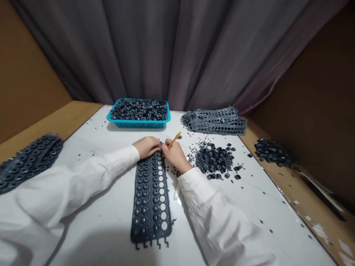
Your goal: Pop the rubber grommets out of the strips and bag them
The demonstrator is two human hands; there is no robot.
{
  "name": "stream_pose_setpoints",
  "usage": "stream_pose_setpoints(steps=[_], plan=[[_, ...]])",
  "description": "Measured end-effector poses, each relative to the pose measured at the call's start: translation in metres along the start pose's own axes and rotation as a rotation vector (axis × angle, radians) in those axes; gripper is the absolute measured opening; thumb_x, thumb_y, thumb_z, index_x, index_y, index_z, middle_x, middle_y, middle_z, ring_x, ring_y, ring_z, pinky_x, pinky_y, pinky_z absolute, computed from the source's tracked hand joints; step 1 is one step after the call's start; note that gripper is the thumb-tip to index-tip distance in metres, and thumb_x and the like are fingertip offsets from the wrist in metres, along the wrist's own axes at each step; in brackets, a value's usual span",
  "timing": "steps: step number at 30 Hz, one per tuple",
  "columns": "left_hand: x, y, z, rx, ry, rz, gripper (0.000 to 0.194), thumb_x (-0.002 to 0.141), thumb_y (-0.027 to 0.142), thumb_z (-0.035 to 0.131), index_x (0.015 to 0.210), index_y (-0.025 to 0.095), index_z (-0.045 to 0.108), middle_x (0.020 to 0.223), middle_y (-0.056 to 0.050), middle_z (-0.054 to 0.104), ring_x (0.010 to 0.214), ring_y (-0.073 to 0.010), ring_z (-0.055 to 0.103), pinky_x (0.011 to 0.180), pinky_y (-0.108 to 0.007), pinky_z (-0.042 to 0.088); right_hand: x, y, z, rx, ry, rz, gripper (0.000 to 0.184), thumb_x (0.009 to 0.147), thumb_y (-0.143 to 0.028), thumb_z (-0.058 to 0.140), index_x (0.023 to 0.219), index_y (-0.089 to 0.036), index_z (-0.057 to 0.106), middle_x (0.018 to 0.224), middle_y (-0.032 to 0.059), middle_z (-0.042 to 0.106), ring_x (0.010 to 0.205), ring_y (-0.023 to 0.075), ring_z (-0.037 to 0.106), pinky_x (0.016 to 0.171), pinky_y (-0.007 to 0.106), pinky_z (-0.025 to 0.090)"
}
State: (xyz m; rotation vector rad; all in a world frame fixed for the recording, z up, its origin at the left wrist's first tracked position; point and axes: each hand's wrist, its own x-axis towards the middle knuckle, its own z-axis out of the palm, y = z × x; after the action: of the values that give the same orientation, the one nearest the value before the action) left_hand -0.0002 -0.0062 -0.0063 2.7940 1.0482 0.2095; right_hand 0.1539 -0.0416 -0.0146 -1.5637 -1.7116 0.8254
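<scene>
A dark rubber sheet point(151, 201) of molded rings lies lengthwise in front of me. Its right-hand column shows a row of round holes where the white table shows through; the other columns hold rings. At the sheet's far end my left hand point(148, 146) is closed, thumb and fingers pinching the edge. Right beside it, my right hand point(174, 154) is closed around a thin yellow pen-like tool point(174, 139), slanting up between thumb and fingers. The tool's working tip is hidden by the fingers. Just right of that hand is a pile of loose black rubber rings point(213, 159).
A blue basket point(138, 124) full of black rings stands at the back. Punched-out sheets point(215, 121) are stacked at back right, ringed sheets point(31, 159) at left. More black pieces point(273, 152) lie on the right ledge. Small black discs dot the white table point(238, 221).
</scene>
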Motion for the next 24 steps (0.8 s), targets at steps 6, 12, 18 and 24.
stream_pose_setpoints(steps=[6, 12, 18, 24], plan=[[-0.004, -0.005, 0.003, -0.107, 0.090, -0.080, 0.015, 0.085, 0.022, 0.054, 0.080, 0.014, 0.066, 0.077, -0.004, 0.067, 0.072, -0.0144, 0.061, 0.069, -0.023, 0.045, 0.003, 0.005, 0.001, 0.136, -0.014, 0.008, 0.017, 0.072, -0.018, 0.046, 0.056, -0.020, 0.043, 0.047, -0.0027, 0.052, 0.052, 0.0132, 0.050, 0.055, 0.023, 0.038], [0.000, -0.006, 0.000, -0.119, 0.022, -0.009, 0.011, 0.081, 0.021, 0.060, 0.084, 0.015, 0.069, 0.082, -0.005, 0.069, 0.078, -0.0154, 0.062, 0.074, -0.023, 0.046, 0.004, 0.017, 0.000, 0.266, -0.030, 0.014, 0.016, 0.074, -0.022, 0.043, 0.058, -0.020, 0.043, 0.047, -0.0037, 0.056, 0.047, 0.0113, 0.052, 0.052, 0.021, 0.041], [0.000, -0.005, 0.000, -0.089, 0.014, 0.009, 0.015, 0.083, 0.022, 0.057, 0.088, 0.015, 0.068, 0.085, -0.007, 0.068, 0.082, -0.0175, 0.062, 0.078, -0.027, 0.046, 0.003, 0.016, -0.001, 0.347, -0.015, 0.030, 0.015, 0.073, -0.023, 0.045, 0.058, -0.020, 0.043, 0.047, -0.0042, 0.057, 0.045, 0.0107, 0.053, 0.050, 0.021, 0.042], [-0.001, -0.003, 0.002, -0.055, 0.006, 0.019, 0.016, 0.084, 0.022, 0.054, 0.088, 0.015, 0.067, 0.085, -0.008, 0.066, 0.083, -0.0187, 0.061, 0.078, -0.029, 0.047, 0.002, 0.014, -0.002, 0.303, -0.011, 0.037, 0.016, 0.072, -0.020, 0.045, 0.056, -0.020, 0.044, 0.045, -0.0038, 0.056, 0.047, 0.0114, 0.054, 0.052, 0.021, 0.042]])
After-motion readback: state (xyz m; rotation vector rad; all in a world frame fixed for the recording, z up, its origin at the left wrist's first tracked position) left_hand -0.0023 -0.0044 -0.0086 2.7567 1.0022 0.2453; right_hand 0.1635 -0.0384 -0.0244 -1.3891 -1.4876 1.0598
